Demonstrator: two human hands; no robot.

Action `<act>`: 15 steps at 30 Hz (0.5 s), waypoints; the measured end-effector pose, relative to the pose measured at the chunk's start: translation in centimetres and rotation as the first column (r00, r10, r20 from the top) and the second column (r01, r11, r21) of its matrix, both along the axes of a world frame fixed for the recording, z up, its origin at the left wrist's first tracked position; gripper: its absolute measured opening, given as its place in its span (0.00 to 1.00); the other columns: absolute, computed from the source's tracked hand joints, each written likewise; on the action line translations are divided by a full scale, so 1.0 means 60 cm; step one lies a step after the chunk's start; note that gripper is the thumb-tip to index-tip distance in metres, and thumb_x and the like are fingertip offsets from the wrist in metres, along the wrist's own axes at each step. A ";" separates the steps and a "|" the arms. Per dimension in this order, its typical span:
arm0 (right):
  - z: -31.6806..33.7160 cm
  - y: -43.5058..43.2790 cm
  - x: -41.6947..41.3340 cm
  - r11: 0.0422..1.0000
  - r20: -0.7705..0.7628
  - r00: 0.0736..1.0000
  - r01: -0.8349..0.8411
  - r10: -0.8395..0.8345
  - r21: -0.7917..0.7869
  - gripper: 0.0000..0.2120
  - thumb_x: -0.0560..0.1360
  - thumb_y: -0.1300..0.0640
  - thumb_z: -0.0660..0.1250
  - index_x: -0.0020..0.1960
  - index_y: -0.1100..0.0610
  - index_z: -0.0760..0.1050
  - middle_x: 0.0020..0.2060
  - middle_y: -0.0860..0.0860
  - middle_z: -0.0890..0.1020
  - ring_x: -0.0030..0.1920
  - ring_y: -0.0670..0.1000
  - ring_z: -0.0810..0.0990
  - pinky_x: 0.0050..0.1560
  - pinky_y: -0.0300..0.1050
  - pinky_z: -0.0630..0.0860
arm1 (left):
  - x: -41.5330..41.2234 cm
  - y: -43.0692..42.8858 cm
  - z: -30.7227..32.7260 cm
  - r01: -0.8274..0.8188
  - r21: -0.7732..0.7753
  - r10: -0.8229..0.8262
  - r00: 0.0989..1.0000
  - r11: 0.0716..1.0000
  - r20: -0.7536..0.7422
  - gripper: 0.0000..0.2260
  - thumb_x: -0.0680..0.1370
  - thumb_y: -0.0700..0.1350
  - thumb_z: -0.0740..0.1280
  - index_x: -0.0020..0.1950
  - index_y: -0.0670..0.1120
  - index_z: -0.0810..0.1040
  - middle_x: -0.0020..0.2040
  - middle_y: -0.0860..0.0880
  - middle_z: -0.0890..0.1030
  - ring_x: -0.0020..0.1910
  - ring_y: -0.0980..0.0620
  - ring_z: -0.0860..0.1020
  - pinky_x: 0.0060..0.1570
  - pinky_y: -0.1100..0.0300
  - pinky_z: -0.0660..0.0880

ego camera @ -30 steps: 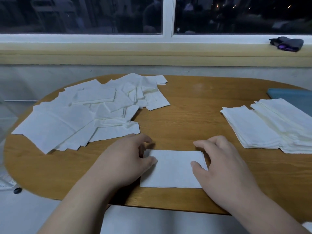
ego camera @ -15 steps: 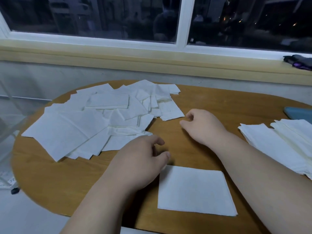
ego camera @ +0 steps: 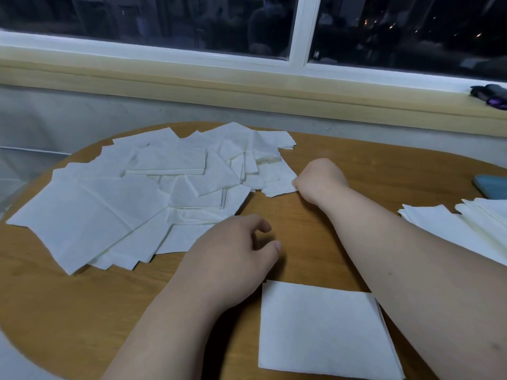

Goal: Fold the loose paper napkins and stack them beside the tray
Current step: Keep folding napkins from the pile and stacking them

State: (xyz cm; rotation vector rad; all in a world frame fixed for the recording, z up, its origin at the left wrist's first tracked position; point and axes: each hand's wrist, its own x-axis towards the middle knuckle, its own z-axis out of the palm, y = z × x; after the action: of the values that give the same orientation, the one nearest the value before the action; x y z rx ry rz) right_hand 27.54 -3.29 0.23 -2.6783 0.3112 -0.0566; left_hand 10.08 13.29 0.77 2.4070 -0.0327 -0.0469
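Loose white paper napkins (ego camera: 123, 204) overlap across the left half of the round wooden table (ego camera: 55, 297), reaching its rim. Left hand (ego camera: 233, 256) rests relaxed on bare wood, holding nothing. 1 folded white napkin (ego camera: 321, 327) lies at the near edge. Right hand (ego camera: 321, 179) curls against the pile's corner with its fingertips hidden, so its grip cannot be told. Folded napkin stack (ego camera: 466, 229) and blue tray (ego camera: 491, 183) are cut off at the right.

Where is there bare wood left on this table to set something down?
Bare table lies near-left, in front of the loose napkins, beside the left hand, and far-centre, beyond the right hand toward the folded stack. Crowded: the far left under loose napkins, the right edge with stack and blue tray.
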 end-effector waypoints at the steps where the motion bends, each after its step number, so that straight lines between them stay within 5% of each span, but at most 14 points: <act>1: 0.000 -0.002 0.002 1.000 0.004 1.000 0.008 -0.008 0.011 0.07 0.71 0.62 0.65 0.35 0.57 0.70 0.31 0.52 0.75 0.28 0.53 0.71 0.28 0.39 0.63 | 0.001 -0.001 0.000 0.000 -0.007 0.000 1.000 1.000 -0.004 0.12 0.77 0.61 0.66 0.59 0.62 0.75 0.47 0.59 0.79 0.45 0.61 0.77 0.49 0.58 0.76; 15: 0.005 -0.030 0.003 0.995 -0.010 1.000 -0.014 0.015 0.100 0.08 0.75 0.59 0.66 0.38 0.58 0.74 0.32 0.52 0.76 0.31 0.54 0.74 0.29 0.41 0.65 | -0.001 -0.007 -0.003 0.001 -0.004 -0.001 1.000 1.000 -0.024 0.11 0.77 0.61 0.65 0.57 0.61 0.76 0.45 0.59 0.80 0.45 0.61 0.78 0.48 0.58 0.76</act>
State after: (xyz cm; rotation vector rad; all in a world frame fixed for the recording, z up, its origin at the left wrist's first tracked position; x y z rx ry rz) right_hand 27.73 -5.07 0.51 -2.5826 0.2905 -0.0213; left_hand 9.99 12.88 0.59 2.4017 -0.0233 -0.0756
